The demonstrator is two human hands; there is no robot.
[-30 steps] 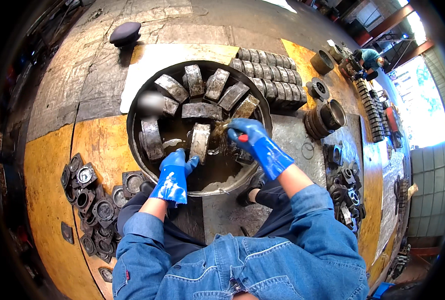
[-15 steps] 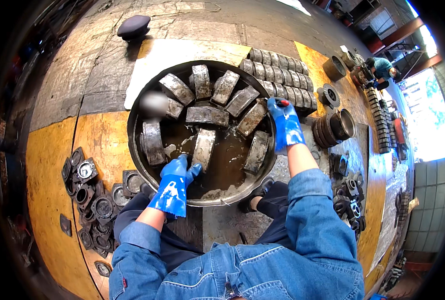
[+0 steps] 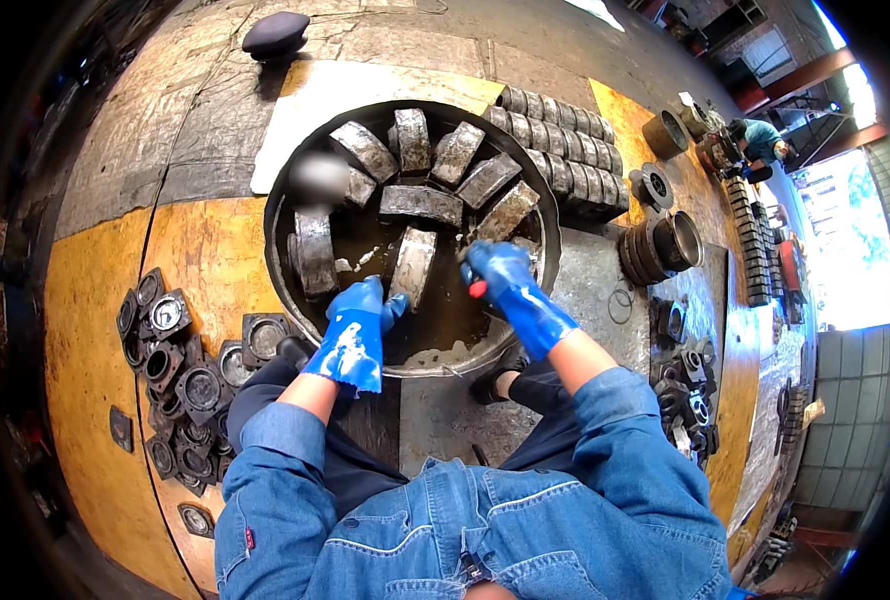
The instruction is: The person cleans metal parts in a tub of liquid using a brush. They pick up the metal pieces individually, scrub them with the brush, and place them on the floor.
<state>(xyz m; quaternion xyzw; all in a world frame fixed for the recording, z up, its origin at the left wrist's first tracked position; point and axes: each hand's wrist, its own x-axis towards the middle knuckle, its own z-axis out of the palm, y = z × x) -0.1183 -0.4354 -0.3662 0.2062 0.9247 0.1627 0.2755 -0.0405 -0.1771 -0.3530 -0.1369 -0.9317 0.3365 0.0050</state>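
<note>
The right hand (image 3: 510, 278), in a blue rubber glove, is closed around a tool (image 3: 478, 289) with a red end; the rest of the tool is mostly hidden by the fingers. It is over the right half of the basin (image 3: 437, 369), just beside a metal block (image 3: 415, 268). The left hand (image 3: 355, 315), gloved alike, is over the basin's near left edge, loosely open, thumb spread from the fingers and up against the block's near end; how firmly it presses I cannot tell.

The block stands tilted in brown liquid (image 3: 445, 325), near the middle of the basin. Another block (image 3: 421, 205) lies crosswise just beyond it, and more blocks (image 3: 412, 140) lean along the far, left and right edges. A pale blur hides part of those at the far left edge.

Outside the basin's left edge, square parts (image 3: 202, 387) with round openings lie heaped on a yellow board (image 3: 100, 300). Past its far right edge stand rows of dark blocks (image 3: 565, 175); nearer are metal rings (image 3: 680, 240) and a second heap of parts (image 3: 690, 385). Far off, another person (image 3: 760, 140) bends over.
</note>
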